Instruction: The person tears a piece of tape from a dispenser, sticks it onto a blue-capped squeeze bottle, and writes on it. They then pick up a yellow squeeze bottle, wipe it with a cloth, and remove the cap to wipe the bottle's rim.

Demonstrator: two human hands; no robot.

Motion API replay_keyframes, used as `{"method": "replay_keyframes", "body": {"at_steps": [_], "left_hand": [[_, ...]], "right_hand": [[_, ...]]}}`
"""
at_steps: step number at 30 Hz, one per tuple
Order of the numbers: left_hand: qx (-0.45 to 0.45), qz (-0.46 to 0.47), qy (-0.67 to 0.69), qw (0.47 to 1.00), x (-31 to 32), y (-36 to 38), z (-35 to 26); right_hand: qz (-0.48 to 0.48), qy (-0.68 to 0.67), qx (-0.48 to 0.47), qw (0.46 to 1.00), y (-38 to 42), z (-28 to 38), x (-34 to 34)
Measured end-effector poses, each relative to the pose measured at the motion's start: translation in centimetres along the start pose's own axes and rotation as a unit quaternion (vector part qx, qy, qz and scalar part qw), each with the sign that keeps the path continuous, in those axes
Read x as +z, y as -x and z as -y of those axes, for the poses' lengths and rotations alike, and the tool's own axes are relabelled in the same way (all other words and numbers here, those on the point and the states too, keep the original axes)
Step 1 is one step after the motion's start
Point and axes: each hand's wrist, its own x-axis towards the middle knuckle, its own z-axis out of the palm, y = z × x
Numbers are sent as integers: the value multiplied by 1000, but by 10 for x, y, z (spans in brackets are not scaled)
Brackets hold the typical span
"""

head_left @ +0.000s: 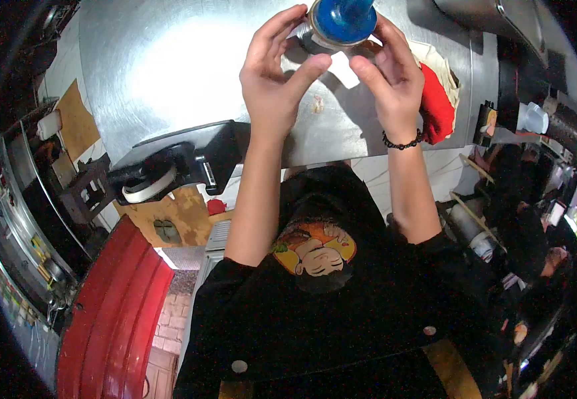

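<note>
At the top of the view, a round container with a blue top [345,18] is held between my two hands over the metal table [202,86]. My left hand [280,65] is on its left side, fingers curved round it and thumb near its lower rim. On the right side, my right hand [393,72] has its fingers curved round it too, with the thumb pointing up at the rim. A dark beaded bracelet is on the right wrist. What lies inside or under the container is hidden.
A red and cream cloth [439,100] lies on the table right of my right hand. A black tape dispenser [172,163] stands at the near left edge. A dark box [494,20] is at the upper right. A red curved panel [112,312] is lower left.
</note>
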Motion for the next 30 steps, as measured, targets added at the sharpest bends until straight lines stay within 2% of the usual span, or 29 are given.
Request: {"method": "replay_keyframes", "body": {"at_steps": [5,6,12,15,18,21,27,30], "left_hand": [[5,29,-145,989,-12,-11,3],[19,13,-169,985,-11,-13,2],[11,28,-75,997,-19,-14,14],[10,19,-53,998,-19,-13,15],[-27,8,-76,997,-25,-12,13],[-18,-19,-43,999,-22,-13,11],[34,-16,-47,998,-25,-13,9],[39,-19,-60,997,-25,-13,5]], "right_hand": [[35,83,1,996,-8,-7,-5],[34,63,13,997,-8,-10,-6],[72,76,-42,994,-16,-13,-12],[80,-24,79,993,-18,-5,-15],[62,-8,100,993,-22,3,-10],[69,-16,59,996,-20,-8,-11],[56,14,78,995,-15,-6,-8],[83,119,-93,985,-17,-1,-1]]}}
